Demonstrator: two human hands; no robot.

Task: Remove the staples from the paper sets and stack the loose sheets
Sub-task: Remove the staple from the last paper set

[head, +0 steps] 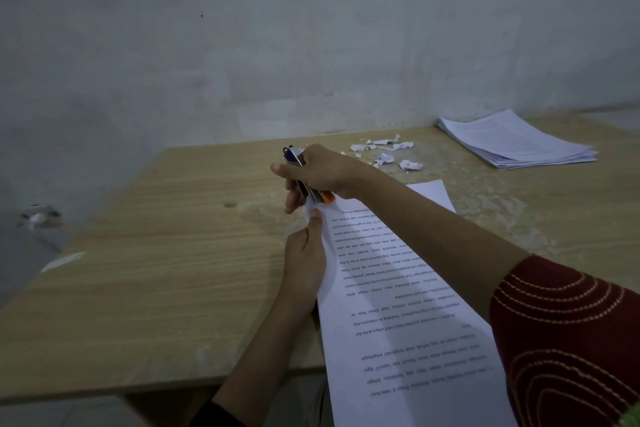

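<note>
A set of printed sheets runs from the table's middle toward me, its text upside down. My left hand pinches its far left corner, thumb on top. My right hand grips a stapler with a blue and metal body and an orange end, held right at that corner, just above my left thumb. The staple itself is hidden. A stack of loose sheets lies at the table's far right by the wall.
Several torn paper scraps are scattered behind my right hand. The wooden table stands against a grey wall; its near edge runs below my left forearm. A white scrap lies at its left edge.
</note>
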